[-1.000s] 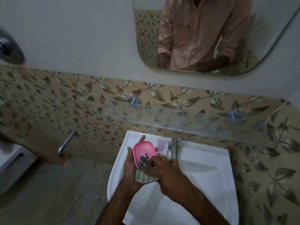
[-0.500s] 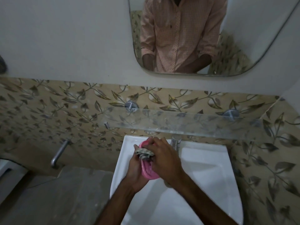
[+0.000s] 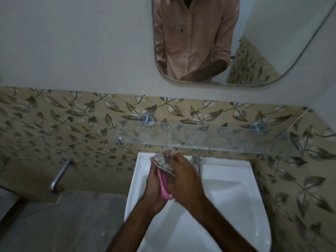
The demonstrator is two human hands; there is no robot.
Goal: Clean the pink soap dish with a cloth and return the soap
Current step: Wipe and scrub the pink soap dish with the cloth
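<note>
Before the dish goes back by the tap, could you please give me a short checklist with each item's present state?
1. Left hand grips the pink soap dish: ok.
2. Right hand presses the cloth on the dish: ok.
3. Dish held over the white sink: ok.
4. Dish wiped clean inside: cannot tell, it is edge-on and covered by the hands.
5. Soap within reach: cannot tell, not visible now.
6. Spot beside the tap free: cannot tell, hands hide it.

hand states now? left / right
Left hand: closed on the pink soap dish, holding it on edge over the sink.
Right hand: closed on the cloth, pressed against the dish.
</note>
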